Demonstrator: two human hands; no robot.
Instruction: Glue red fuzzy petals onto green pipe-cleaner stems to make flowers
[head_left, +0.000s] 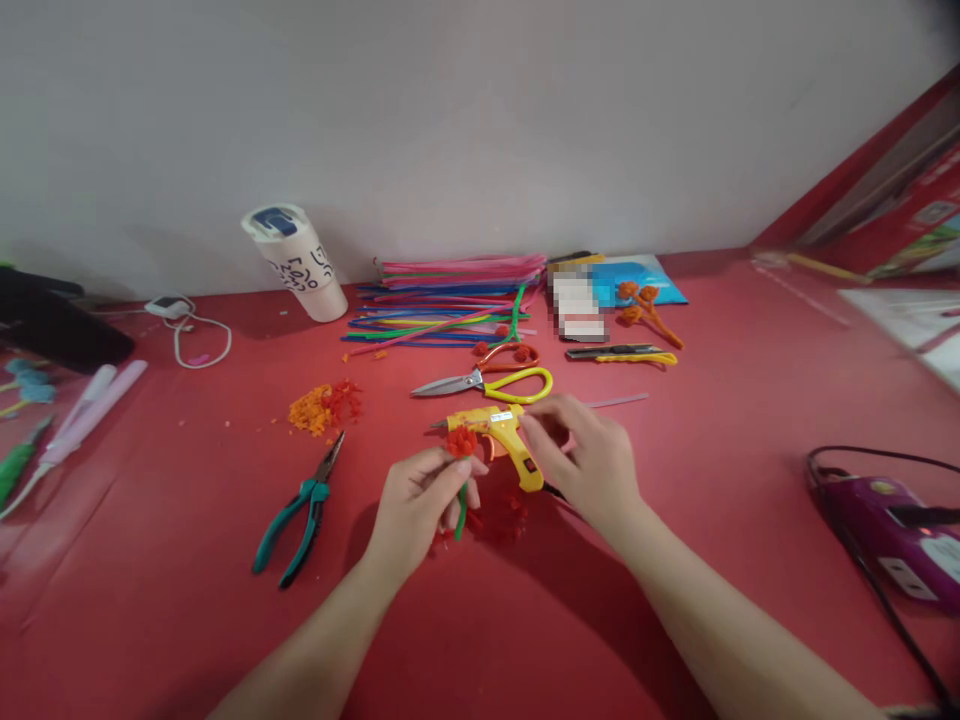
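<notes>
1. Red fuzzy pipe-cleaner flower [462, 441] on a green wire stem is sitting in the left hand [416, 510], low over the red surface [187, 620]. The fingers are pinching the stem just under the bloom. The bloom is lying right against the nozzle end of the yellow plastic hot glue gun [504, 438]. If that nozzle is hot, the fuzz is probably risking a scorch or a stray blob.
2. The left fingertips are sitting just as near the nozzle as the bloom is. A small slip could be putting skin on hot metal or glue.
3. The right hand [589, 460] is resting on the rear of the gun, its fingers curling over the body. I cannot tell whether they are gripping it or only touching it. A loose hold could be letting the gun roll or tip.
4. A thin black cord [559, 492] is trailing from the gun's handle under the right wrist. Catching it could be jerking the nozzle into the flower.
5. Loose red fuzzy scraps [504, 522] are lying on the surface beneath the stem, so dripping glue could be picking them up.
6. Steel scissors with yellow loop handles [487, 383] are lying just behind the gun, where a swinging gun could be knocking them.
</notes>
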